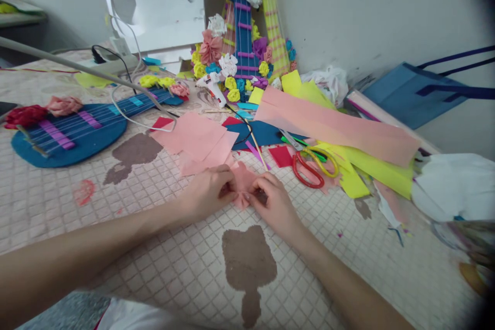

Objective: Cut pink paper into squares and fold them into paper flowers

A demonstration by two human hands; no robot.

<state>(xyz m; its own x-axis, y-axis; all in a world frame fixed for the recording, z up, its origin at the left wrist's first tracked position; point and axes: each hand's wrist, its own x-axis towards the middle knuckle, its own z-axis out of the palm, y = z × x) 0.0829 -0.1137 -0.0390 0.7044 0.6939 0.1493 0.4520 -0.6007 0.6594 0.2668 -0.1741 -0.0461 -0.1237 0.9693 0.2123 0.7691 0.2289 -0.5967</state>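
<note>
Between my two hands is a piece of pink crepe paper (243,178), gathered into folds at its lower end. My left hand (211,191) pinches it from the left side, fingers closed. From the right, my right hand (273,201) grips the same paper between thumb and fingers. Just beyond my left hand lie several loose pink paper sheets (193,134). Scissors (309,165) with red and yellow handles rest to the right of my right hand. A thin wooden stick (256,142) lies behind the held paper.
A blue toy guitar (88,131) with paper flowers lies at left. More decorated guitars (243,26) lean at the back, near a white glue gun (212,87) with its cord. Pink and yellow paper strips (340,124) spread rightward. A blue bag (417,93) and a white plastic bag (456,185) are at right.
</note>
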